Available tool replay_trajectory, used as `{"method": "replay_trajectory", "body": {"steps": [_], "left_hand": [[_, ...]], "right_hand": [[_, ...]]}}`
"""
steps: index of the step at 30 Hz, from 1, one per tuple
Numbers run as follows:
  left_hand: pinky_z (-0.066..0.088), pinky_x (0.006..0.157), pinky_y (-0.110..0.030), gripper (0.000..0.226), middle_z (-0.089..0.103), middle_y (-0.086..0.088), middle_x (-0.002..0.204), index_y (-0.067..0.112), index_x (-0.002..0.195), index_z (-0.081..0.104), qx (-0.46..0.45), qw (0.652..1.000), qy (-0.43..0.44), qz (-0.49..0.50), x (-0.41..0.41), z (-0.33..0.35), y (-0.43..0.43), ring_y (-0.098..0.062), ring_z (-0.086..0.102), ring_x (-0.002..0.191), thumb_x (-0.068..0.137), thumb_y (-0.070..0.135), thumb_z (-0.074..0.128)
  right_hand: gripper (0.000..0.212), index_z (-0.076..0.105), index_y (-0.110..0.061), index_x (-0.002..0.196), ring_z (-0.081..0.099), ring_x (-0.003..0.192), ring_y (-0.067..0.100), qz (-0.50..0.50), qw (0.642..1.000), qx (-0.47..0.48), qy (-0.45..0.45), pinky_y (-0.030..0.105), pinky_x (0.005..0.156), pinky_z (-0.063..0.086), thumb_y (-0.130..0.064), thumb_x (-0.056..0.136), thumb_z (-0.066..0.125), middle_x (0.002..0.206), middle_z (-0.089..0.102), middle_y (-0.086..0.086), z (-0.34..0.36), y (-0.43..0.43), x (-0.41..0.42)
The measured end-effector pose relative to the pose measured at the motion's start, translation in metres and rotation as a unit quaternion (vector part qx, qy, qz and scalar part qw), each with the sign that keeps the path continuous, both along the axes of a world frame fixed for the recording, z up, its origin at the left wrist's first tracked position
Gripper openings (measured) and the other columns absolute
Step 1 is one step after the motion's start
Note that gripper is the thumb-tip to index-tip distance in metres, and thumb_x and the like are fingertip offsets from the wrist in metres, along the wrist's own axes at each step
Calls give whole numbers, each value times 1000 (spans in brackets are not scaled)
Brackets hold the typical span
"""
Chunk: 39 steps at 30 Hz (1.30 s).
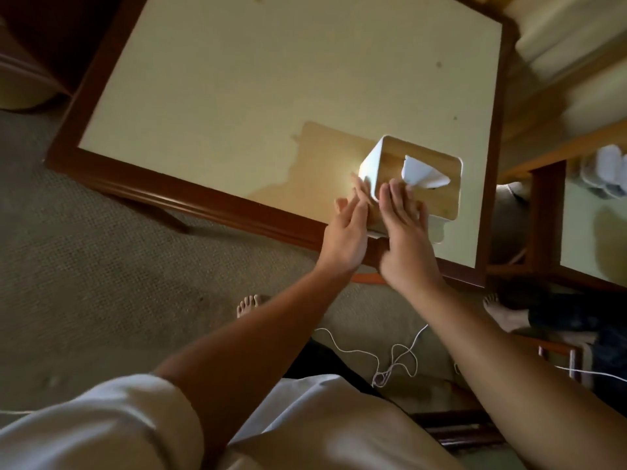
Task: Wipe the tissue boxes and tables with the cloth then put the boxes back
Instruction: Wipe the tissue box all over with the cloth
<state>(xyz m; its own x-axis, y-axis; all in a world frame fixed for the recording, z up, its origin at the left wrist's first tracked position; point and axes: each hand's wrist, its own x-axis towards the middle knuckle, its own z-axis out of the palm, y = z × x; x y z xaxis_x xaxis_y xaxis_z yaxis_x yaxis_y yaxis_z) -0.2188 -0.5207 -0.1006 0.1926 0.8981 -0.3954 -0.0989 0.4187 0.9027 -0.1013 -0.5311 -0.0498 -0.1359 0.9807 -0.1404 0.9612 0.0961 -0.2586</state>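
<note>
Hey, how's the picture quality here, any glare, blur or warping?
Head view: dim room; bright glare on the white end of the tissue box; left hand and right hand slightly blurred; the table frame looks bowed by the wide-angle lens.

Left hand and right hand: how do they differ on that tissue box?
The left hand lies along the white side of the tissue box; the right hand lies flat on its wooden lid. The right hand reaches the tissue; the left hand ends at the box's corner. Both have straight fingers.
</note>
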Motion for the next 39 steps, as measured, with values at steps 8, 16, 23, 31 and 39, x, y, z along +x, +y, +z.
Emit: {"method": "replay_trajectory", "body": {"steps": [8, 16, 23, 31, 39], "left_hand": [[32, 126, -51, 74, 47, 0, 163, 39, 158, 43, -80, 997, -12, 20, 5, 15, 89, -22, 40, 152, 92, 70, 40], [51, 109, -41, 47, 70, 4, 130, 34, 133, 69, -86, 992, -56, 80, 2, 54, 32, -12, 66, 122, 101, 58, 45], [43, 118, -54, 51, 66, -4, 141, 29, 142, 62, -73, 996, 0, 44, -3, 23, 46, -29, 56, 138, 99, 44, 37], [58, 85, -31, 42, 53, -24, 149, 0, 129, 65, -60, 989, -110, 80, 7, 38, 93, -28, 67, 123, 101, 24, 43], [56, 97, -43, 35, 75, -10, 113, 12, 110, 76, -93, 989, -94, 71, -8, 40, 12, -27, 70, 108, 93, 24, 47]], "right_hand": [[97, 8, -13, 166, -10, 159, 26, 9, 1000, -11, 2, 54, 129, -1, 4, 80, 50, 173, 2, 5, 2, 0, 2], [106, 0, -19, 166, -20, 157, 20, -1, 1000, -2, 3, 44, 128, -8, -15, 88, 72, 171, -9, -4, -7, 0, 5], [104, 11, -14, 166, -18, 155, 20, -15, 998, -46, 43, 48, 129, -7, 11, 76, 58, 168, -6, -5, 8, 3, 4], [106, 7, -20, 167, -12, 159, 24, -15, 998, -38, 43, 47, 129, -6, 5, 75, 53, 173, -3, -1, 3, 2, 3], [109, 15, -16, 166, -15, 156, 17, -27, 996, -38, 73, 31, 125, -17, 10, 74, 66, 168, -3, -8, 9, 3, 5]]}}
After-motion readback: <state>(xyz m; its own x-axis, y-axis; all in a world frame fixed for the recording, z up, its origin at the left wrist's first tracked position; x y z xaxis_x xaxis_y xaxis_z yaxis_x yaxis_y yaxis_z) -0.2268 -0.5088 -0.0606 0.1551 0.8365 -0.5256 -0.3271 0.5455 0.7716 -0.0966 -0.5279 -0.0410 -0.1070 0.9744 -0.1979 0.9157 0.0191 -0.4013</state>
